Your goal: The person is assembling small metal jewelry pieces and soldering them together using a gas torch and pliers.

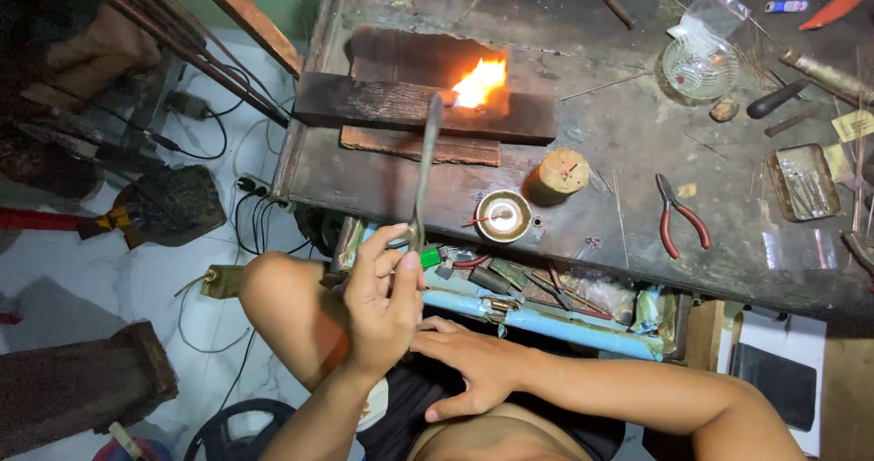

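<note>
- Gripping tight, my left hand [382, 302] holds long tongs [424, 174] up toward the flame [480, 81], far from heat.
- My right hand [473, 365] rests flat and holds nothing, low middle.

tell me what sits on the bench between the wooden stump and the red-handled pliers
In the head view, only thin metal wires lie on the dark benchtop between the wooden stump and the red-handled pliers.

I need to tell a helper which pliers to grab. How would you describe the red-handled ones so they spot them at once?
Start at the dark, scorched workbench, right of the flame. Past the stubby wooden cylinder, toward the bench's front edge, lie the pliers, jaws pointing away. They alone there have two curved red handles.
</note>
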